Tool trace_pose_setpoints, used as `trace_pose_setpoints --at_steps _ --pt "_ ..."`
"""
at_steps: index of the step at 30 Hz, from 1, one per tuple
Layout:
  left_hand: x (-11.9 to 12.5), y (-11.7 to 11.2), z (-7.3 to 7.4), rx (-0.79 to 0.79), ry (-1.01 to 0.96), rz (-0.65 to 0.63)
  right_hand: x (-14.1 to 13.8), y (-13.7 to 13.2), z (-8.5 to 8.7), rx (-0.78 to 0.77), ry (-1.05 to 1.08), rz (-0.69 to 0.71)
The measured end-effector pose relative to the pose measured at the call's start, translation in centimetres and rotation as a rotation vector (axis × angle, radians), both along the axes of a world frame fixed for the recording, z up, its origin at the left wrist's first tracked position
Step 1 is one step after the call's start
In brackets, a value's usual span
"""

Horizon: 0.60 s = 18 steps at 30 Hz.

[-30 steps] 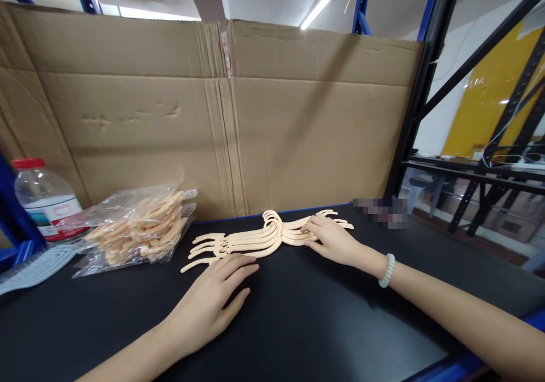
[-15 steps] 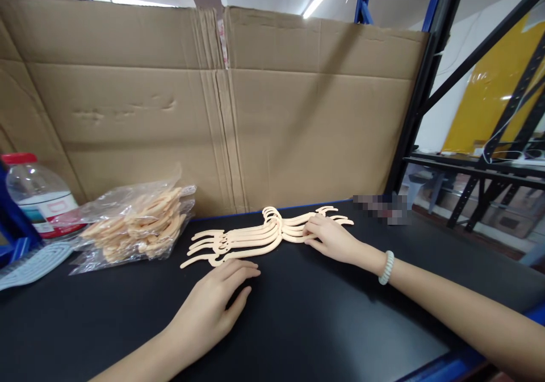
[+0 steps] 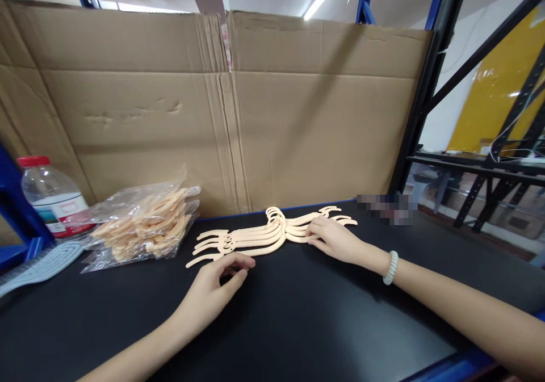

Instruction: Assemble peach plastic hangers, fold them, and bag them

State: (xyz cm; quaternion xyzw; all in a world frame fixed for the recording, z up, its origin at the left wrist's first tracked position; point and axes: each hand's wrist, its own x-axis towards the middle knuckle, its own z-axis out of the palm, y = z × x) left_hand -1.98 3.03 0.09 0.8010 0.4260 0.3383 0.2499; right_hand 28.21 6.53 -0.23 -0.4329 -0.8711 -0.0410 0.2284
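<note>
Several peach-coloured clothes hangers [image 3: 255,236] lie overlapped in a row on the black tabletop, hooks pointing toward the back. My right hand [image 3: 334,238] rests at their right arms, its fingers closed over the nearer hangers. Their exact grip is partly hidden by the hand itself. In front of the left ends is my left hand [image 3: 219,282], holding nothing, thumb apart from its bent fingers. Its fingertips overlap the edge of the nearest hanger in view; whether they touch it I cannot tell.
To the left, a clear plastic bag [image 3: 145,223] full of peach pieces lies by a red-capped bottle [image 3: 55,197] and a pale blue hairbrush [image 3: 57,260]. Cardboard [image 3: 315,126] walls off the back. A blurred-out item [image 3: 387,207] sits at the far right.
My left hand has shifted slightly left and its fingers have bent more. My right hand stays at the right arms of the hangers. The view has tilted slightly.
</note>
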Motion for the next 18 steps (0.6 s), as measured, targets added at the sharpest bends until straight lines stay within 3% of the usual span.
trace_pose_setpoints --at_steps 4,11,18 --pt "-0.3 0.7 0.0 -0.133 -0.160 0.044 0.1 0.2 -0.2 -0.016 0.019 0.023" --pt "-0.2 0.4 0.2 -0.177 -0.248 0.094 0.0 -0.2 0.1 -0.051 0.084 0.063" --pt "0.0 0.1 0.5 -0.223 -0.283 0.076 0.0 -0.7 1.4 -0.076 0.185 -0.023"
